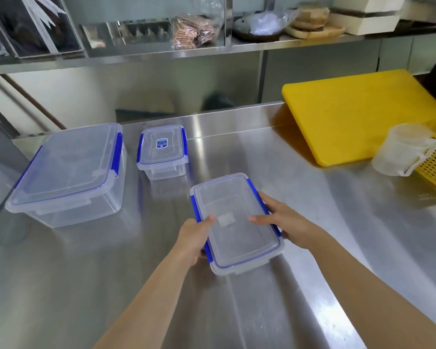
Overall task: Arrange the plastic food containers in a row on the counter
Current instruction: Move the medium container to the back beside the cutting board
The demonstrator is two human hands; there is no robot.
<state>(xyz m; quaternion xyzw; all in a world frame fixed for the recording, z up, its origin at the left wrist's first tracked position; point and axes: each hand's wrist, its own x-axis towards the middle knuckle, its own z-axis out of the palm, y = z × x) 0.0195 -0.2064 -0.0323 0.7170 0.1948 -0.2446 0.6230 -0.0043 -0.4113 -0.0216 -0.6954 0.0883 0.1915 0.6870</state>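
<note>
We note bare counter (275, 152) right of the box (237, 222), up to the board (358, 112). Left hand (194, 238) and right hand (285, 222) clamp its long sides, thumbs on the lid. Tub (68, 170) and small box (163, 149) stand behind, left.

Two bare forearms reaching forward.
Left hand (195, 238) at 7 o'clock, right hand (282, 222) at 4 o'clock, fingers curled, thumbs on top.
</note>
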